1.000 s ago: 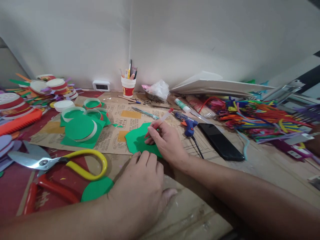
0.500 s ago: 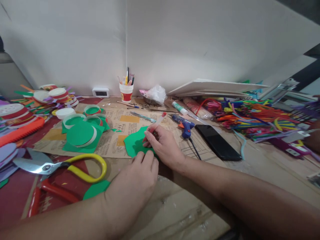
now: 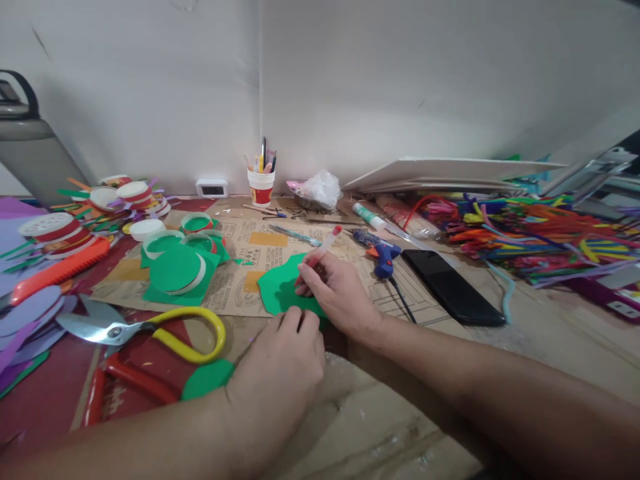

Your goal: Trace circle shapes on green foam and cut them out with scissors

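Observation:
My right hand (image 3: 344,293) pinches a red-capped pen (image 3: 331,238) with a clear barrel, its lower end over a green craft sheet (image 3: 280,287) with a wavy edge. At the near edge of that sheet, my left hand (image 3: 290,353) has its fingers bent and pressed together on it. The left fingertips are partly hidden. A green cut piece (image 3: 207,379) lies by my left wrist. Large scissors (image 3: 187,333) with one yellow and one red handle rest open to the left.
Green-lined paper rings (image 3: 175,270) sit on printed brown paper at left, near an orange cutter (image 3: 63,270). A blue glue gun (image 3: 384,257), a black phone (image 3: 453,287) and colourful pipe cleaners (image 3: 540,233) lie to the right. Behind stands a pen cup (image 3: 261,188).
The view has turned slightly left, so everything sits further right and a grey bottle shows at the left. Both hands keep nearly the same pose at the green sheet.

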`<move>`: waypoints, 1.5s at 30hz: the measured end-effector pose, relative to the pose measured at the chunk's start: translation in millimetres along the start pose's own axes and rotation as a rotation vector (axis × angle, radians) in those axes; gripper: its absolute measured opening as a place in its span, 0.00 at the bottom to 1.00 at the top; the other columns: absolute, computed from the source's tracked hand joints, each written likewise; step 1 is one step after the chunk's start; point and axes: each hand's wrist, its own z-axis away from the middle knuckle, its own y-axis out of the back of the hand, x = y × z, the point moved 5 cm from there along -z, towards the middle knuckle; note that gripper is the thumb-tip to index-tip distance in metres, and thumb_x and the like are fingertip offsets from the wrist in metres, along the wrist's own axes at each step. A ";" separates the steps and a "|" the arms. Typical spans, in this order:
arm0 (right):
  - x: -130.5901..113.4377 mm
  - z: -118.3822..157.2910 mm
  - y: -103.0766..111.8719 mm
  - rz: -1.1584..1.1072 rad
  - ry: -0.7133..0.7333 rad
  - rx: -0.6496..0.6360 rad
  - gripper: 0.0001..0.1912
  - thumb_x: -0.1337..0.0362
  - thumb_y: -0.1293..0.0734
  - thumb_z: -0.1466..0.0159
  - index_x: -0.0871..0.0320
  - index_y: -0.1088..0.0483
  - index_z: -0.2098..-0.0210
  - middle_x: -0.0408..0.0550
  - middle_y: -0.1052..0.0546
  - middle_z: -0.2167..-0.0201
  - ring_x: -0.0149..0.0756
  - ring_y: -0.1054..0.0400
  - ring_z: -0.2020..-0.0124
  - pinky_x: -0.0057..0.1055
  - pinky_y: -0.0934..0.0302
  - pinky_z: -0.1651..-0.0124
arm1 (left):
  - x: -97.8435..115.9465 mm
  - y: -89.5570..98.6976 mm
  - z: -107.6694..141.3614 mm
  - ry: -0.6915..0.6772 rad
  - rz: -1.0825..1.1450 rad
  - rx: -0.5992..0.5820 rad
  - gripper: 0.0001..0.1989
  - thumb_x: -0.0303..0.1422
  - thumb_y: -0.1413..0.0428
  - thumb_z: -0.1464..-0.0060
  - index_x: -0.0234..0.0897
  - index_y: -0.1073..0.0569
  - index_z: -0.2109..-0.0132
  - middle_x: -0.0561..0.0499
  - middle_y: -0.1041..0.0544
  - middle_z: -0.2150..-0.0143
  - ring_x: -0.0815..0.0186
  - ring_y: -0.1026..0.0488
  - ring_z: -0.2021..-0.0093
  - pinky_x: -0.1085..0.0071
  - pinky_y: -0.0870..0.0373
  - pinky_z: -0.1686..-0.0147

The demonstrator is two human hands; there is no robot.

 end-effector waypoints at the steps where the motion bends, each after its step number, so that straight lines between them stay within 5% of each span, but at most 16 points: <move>1: 0.3 0.1 0.2 0.001 -0.006 0.000 0.10 0.56 0.38 0.34 0.56 0.35 0.67 0.43 0.25 0.76 0.34 0.25 0.74 0.32 0.31 0.66 | 0.3 0.0 0.4 -0.003 0.003 -0.001 0.13 0.21 0.48 0.47 0.31 0.24 0.57 0.45 0.27 0.64 0.59 0.30 0.63 0.64 0.30 0.67; 13: 4.0 1.4 -1.7 -0.042 -0.026 -0.007 0.11 0.55 0.37 0.34 0.56 0.36 0.66 0.43 0.25 0.75 0.33 0.26 0.74 0.31 0.31 0.68 | 4.9 1.7 1.4 -0.061 0.005 -0.086 0.16 0.31 0.50 0.41 0.31 0.24 0.50 0.39 0.26 0.59 0.56 0.30 0.59 0.60 0.31 0.63; 24: -1.2 6.2 -0.8 -0.010 -0.010 -0.005 0.10 0.56 0.37 0.34 0.57 0.35 0.66 0.44 0.25 0.73 0.32 0.26 0.73 0.29 0.32 0.69 | 4.0 7.1 5.1 0.060 0.085 0.099 0.14 0.33 0.47 0.43 0.33 0.20 0.56 0.40 0.26 0.63 0.55 0.30 0.62 0.59 0.28 0.65; 45: -2.4 8.3 -2.5 -0.002 0.004 -0.011 0.09 0.57 0.37 0.34 0.57 0.34 0.65 0.46 0.24 0.72 0.33 0.26 0.72 0.32 0.31 0.65 | 4.0 7.1 7.8 0.103 0.072 0.186 0.14 0.30 0.47 0.45 0.30 0.19 0.58 0.38 0.24 0.63 0.54 0.28 0.63 0.59 0.27 0.66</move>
